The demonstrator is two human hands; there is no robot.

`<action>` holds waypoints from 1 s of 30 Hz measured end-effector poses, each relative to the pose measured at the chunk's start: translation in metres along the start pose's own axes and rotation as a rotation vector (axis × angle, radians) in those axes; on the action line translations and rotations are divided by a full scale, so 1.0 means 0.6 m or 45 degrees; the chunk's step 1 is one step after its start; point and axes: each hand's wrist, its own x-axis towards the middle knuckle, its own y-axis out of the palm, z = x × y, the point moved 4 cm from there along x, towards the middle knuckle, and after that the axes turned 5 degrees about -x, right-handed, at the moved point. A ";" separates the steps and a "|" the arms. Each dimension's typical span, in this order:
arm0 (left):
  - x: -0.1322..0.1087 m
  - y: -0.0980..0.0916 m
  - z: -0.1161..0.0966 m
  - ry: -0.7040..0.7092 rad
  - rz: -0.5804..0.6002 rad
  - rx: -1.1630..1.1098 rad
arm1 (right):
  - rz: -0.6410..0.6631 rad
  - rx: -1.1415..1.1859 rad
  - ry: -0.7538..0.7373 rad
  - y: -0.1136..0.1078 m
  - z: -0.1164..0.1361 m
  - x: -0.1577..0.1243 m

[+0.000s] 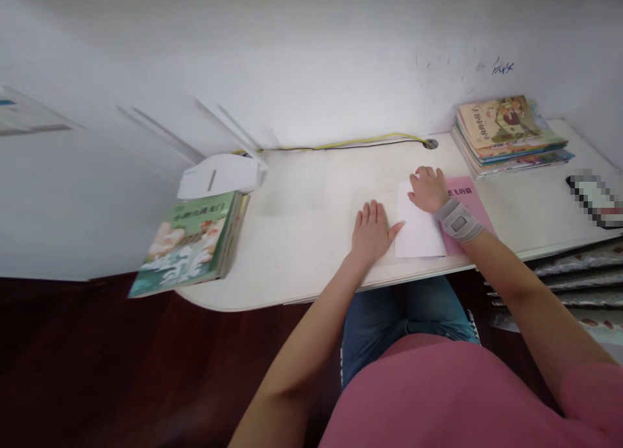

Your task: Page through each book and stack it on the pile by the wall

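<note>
A thin open booklet (419,235) lies on the white table, its left side white and its right side pink with dark printed characters. My left hand (372,232) rests flat beside it, fingers stretched out and the thumb reaching its left edge. What looks like a clear sheet lies faintly under that hand. On the upper part of the white side is my right hand (429,189), palm down with bent, slightly spread fingers. A grey strap (458,221) wraps the right wrist and covers part of the pink side.
Picture books (187,243) are stacked at the table's left end, overhanging its edge, with a white object (219,174) behind. Another book stack (509,133) stands at the back right, near a phone-like device (596,200). Cables (341,144) run along the wall into a hole (431,144).
</note>
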 end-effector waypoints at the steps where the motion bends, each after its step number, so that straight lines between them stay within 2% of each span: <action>1: 0.000 -0.001 -0.001 -0.014 0.011 0.037 | 0.018 -0.011 -0.005 0.000 0.001 0.000; 7: -0.001 -0.004 -0.004 -0.020 0.050 0.139 | 0.052 0.009 -0.085 0.000 0.008 -0.004; 20: 0.000 -0.002 -0.003 -0.009 0.033 0.078 | 0.190 0.064 -0.219 0.020 -0.006 0.015; 30: -0.002 -0.001 0.003 0.023 0.011 0.022 | 0.194 0.066 -0.324 0.021 -0.002 0.020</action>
